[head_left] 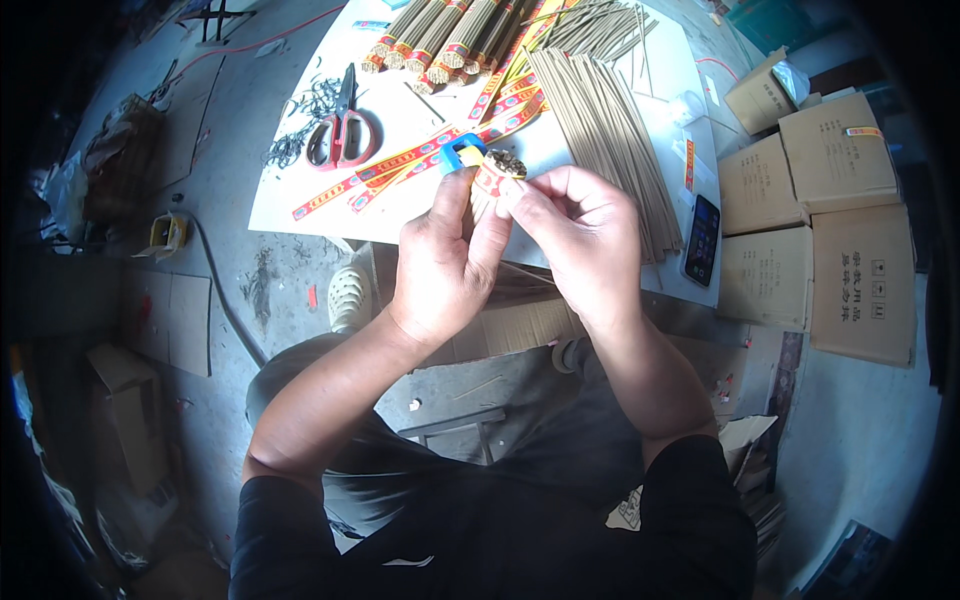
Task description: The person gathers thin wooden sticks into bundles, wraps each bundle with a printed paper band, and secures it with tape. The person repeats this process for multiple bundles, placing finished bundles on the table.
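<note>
In my left hand [437,265] stands a bundle of thin brown incense sticks [508,162], its cut ends facing up. A red and yellow paper band [486,182] runs round the bundle just below those ends. My right hand [590,240] is closed, thumb and forefinger pinching at the band's right side. Behind my left fingertips lies a blue plastic object [458,150], partly hidden, perhaps a tape dispenser. Red and yellow paper strips [385,168] spread across the white table [285,215]. Loose sticks [610,140] lie in a long pile to the right of my hands.
Red-handled scissors [343,142] rest at the table's left beside dark, thin loops [290,120]. Several banded bundles [440,45] are stacked at the far side. A phone [701,240] lies near the right edge. Cardboard boxes [850,150] stand right of the table.
</note>
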